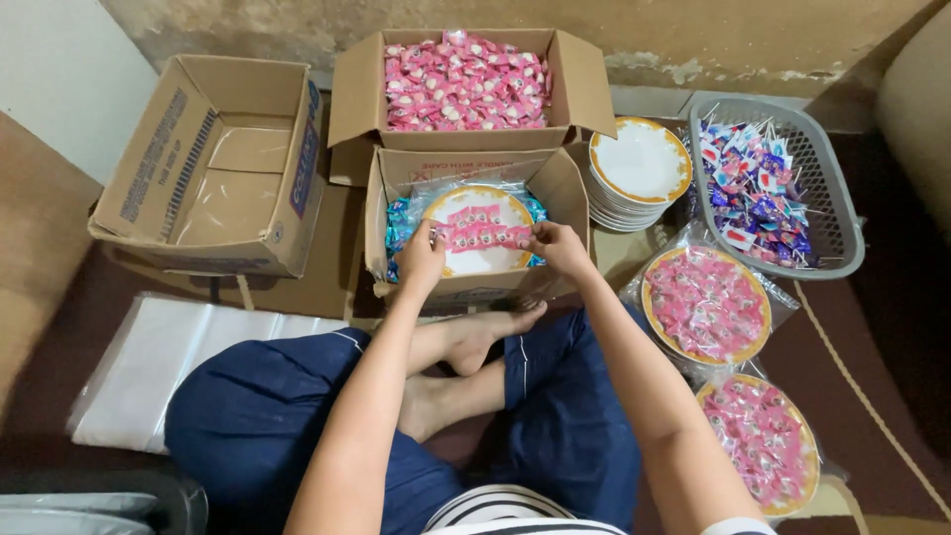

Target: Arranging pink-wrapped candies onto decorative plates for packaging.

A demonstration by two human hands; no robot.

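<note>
Both hands at work over a white plate with a gold rim: left hand and right hand apart, each pinching one end of a strip of pink wrapped candies stretched flat across the plate, apparently to lay the row straight. Plate propped on an open cardboard box, over blue crinkly packets, likely as a raised work surface close to crossed legs on the floor. Behind it, a second cardboard box heaped with loose pink candies, flaps folded out for easy reach. To the left, an empty box tipped on its side. Stacked gold-rimmed plates waiting right of the boxes, beside a grey plastic basket of blue and purple lollipops on thin white sticks. Two filled plates, mounded pink and sealed in glossy clear wrap, set aside at the right. Flat pile of clear plastic bags at left.
</note>
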